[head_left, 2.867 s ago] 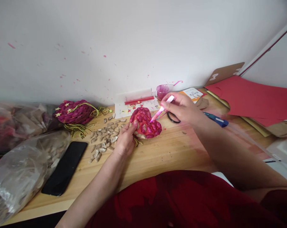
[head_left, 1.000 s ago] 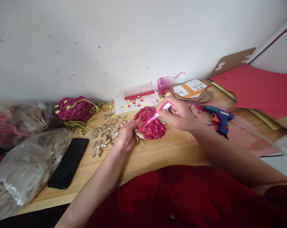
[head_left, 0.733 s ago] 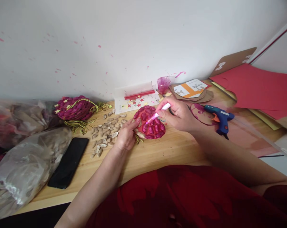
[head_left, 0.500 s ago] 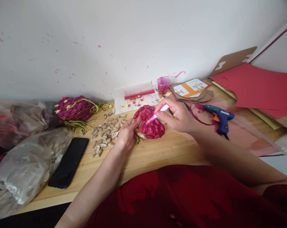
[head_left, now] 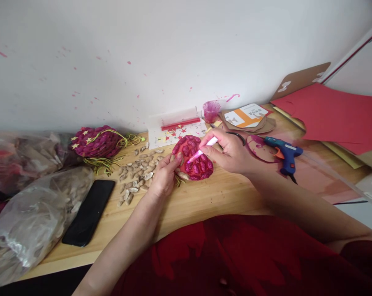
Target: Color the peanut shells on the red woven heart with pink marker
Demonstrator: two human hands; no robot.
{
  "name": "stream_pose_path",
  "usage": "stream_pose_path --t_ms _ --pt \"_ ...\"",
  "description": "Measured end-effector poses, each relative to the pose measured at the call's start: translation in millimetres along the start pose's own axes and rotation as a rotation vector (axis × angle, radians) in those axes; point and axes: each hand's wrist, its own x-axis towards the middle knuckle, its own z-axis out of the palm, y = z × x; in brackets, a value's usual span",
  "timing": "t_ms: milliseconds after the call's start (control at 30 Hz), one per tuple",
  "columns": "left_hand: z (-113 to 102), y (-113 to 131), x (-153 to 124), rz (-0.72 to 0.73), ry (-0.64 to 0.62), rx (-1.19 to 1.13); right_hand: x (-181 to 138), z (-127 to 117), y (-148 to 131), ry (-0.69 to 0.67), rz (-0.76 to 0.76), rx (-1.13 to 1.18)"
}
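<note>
My left hand [head_left: 167, 173] grips the left edge of a red disc covered with peanut shells [head_left: 199, 166], most of them painted shiny magenta. A few shells by my left thumb are still plain tan. Between the thumb and fingers of my right hand [head_left: 227, 150] is a white-handled paintbrush [head_left: 209, 144] with a pink tip. That tip touches the disc near its middle, or is just above it; I cannot tell which. Yellow-green strings [head_left: 180, 181] hang out under the disc. Loose unpainted peanut shells [head_left: 139, 169] lie left of my left hand.
At the left are a star-decorated magenta peanut-shell piece [head_left: 96, 142], clear plastic bags [head_left: 40, 213] and a black phone [head_left: 89, 213]. Behind the disc lie paper with small stars [head_left: 156, 139] and a paint-stained cup [head_left: 211, 112]. A blue glue gun [head_left: 286, 154] and red card sheets [head_left: 330, 113] are rightward.
My right hand and the brush have shifted slightly left and down across the disc. My left hand keeps its hold on the disc.
</note>
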Motion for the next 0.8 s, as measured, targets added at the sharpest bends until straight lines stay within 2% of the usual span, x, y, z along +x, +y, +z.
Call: stream_pose_path --t_ms 467,567,800 --pt "5 2 -2 0.054 0.021 -0.004 1 -2 0 0.012 0.02 -0.036" --pt "3 0 -1 0.063 0.02 -0.001 1 -2 1 0.041 0.003 -0.029" --pt "-1 -3 0 0.079 -0.011 0.064 0 -2 -10 -0.014 -0.08 -0.14"
